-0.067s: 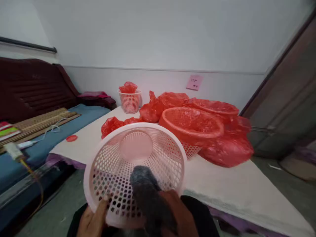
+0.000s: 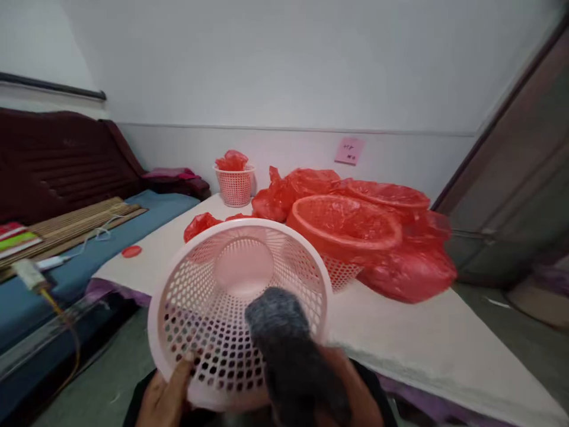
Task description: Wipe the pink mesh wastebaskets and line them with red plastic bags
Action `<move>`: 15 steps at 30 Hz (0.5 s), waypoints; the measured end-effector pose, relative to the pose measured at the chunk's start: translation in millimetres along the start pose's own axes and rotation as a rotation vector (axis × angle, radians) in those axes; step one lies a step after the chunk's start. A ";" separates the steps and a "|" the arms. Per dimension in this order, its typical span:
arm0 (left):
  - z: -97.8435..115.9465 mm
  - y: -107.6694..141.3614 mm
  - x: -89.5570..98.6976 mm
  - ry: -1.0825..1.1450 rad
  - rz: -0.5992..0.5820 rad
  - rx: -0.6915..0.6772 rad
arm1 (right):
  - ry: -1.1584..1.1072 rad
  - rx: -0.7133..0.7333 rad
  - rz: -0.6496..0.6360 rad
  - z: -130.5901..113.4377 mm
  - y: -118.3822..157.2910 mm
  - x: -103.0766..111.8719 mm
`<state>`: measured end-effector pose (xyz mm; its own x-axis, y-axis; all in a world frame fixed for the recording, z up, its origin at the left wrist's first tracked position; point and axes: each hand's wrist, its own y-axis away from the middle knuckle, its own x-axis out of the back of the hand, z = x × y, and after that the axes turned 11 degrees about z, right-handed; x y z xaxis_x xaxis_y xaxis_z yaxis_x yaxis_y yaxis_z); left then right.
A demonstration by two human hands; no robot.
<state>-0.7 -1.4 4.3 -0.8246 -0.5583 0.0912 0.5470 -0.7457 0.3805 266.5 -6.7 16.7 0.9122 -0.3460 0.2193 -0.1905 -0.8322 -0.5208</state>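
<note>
A pink perforated plastic basket is tilted with its mouth toward me. My left hand grips its near left rim, the thumb over the edge. In my right hand is a dark grey cloth, blurred by motion, its front end inside the basket's mouth. The lower part of the right hand is hidden behind the cloth. Behind the basket on the table, another basket lined with a red bag stands among more red plastic bags.
The white-topped table reaches to the right. Farther back stands a small pink basket holding a red bag. A red disc lies at the table's left edge, beside a blue-covered bed.
My right hand and the grey cloth have moved slightly right and up over the basket. The basket has shifted a little left, still in my left hand.
</note>
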 end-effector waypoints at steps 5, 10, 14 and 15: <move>-2.8 4.5 -2.1 0.135 0.026 0.111 | 0.046 -0.065 0.302 13.1 12.9 6.1; 2.2 10.9 -7.6 0.217 0.020 0.185 | 0.040 -0.126 0.255 24.1 3.1 6.3; 11.2 12.2 -12.3 0.251 -0.018 0.215 | -0.166 -0.311 0.304 10.7 -3.1 0.8; 11.6 10.8 -13.1 0.249 -0.037 0.221 | -0.207 -0.332 0.322 5.6 -4.3 -1.6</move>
<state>14.3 2.0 17.8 -0.7677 -0.6244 -0.1438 0.4504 -0.6855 0.5720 267.9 -0.2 14.0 0.8347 -0.5425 -0.0945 -0.5481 -0.8020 -0.2374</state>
